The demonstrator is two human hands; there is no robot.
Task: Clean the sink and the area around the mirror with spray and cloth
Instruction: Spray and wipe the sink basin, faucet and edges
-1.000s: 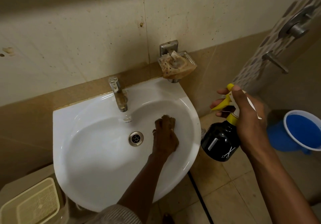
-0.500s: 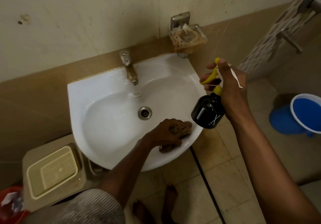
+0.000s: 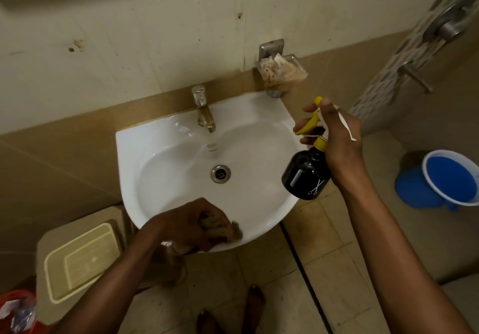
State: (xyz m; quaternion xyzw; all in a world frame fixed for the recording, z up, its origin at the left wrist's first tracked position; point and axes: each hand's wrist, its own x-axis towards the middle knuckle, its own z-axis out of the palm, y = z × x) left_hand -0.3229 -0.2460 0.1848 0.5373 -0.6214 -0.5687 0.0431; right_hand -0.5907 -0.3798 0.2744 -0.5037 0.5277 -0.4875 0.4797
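A white wall-hung sink [image 3: 160,147] with a metal drain [image 3: 220,174] and a tarnished tap [image 3: 204,110] fills the middle of the head view. My left hand [image 3: 189,226] presses a bunched brown cloth [image 3: 220,226] against the sink's front rim. My right hand [image 3: 337,136] holds a black spray bottle [image 3: 307,175] with a yellow trigger by its neck, over the sink's right edge. No mirror is in view.
A soap dish [image 3: 282,70] with a stained wrapper hangs on the wall above the sink's right corner. A beige lidded bin [image 3: 77,263] stands at lower left, a red bin [image 3: 18,310] beside it. A blue bucket [image 3: 445,178] sits on the floor at right. Bare feet [image 3: 233,315] stand below the sink.
My left hand with the cloth has slid from the basin's right inside down to the front rim and leftward. The spray bottle stays by the right edge. The camera has pulled back.
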